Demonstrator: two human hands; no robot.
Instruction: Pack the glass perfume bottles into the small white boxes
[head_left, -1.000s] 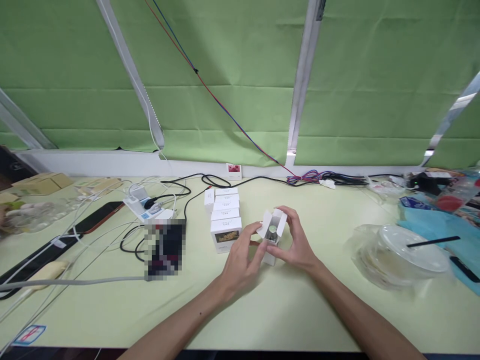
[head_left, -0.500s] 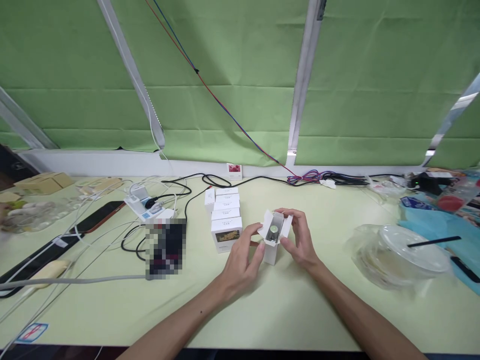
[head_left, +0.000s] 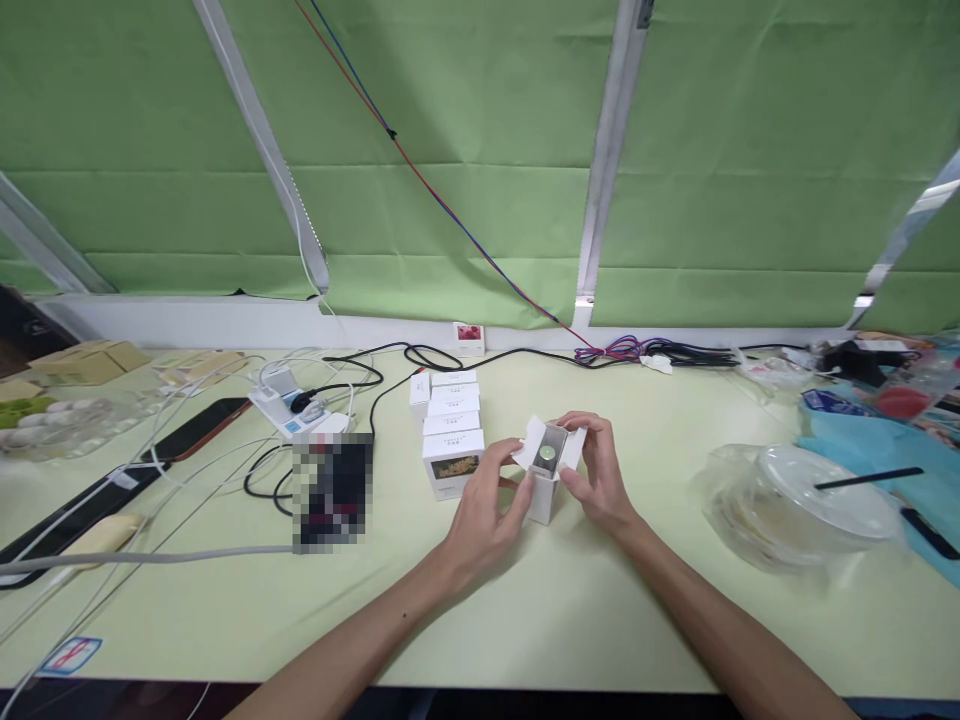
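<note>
A small white carton [head_left: 541, 505] stands upright on the table with its top open and side flaps spread. Inside it sits a container with a round, pale green top [head_left: 548, 454]; the rest of it is hidden by the carton walls. My left hand [head_left: 482, 515] grips the carton's left side, thumb near the front corner and fingers by the left flap. On the other side, my right hand [head_left: 602, 482] holds the right flap between thumb and fingers. Just left of them is a row of several closed white cartons [head_left: 454, 462], the front one with a picture panel.
A pixelated dark object [head_left: 334, 490] lies left of the carton row, among cables and a white power strip [head_left: 289, 412]. To the right sits a lidded plastic bowl [head_left: 825, 490] in a clear bag, by a blue bag [head_left: 847, 440]. Another small box [head_left: 469, 340] stands against the back ledge.
The right flap has folded outward, and my right thumb has moved from the carton's front to that flap. My left hand stays at the left side.
</note>
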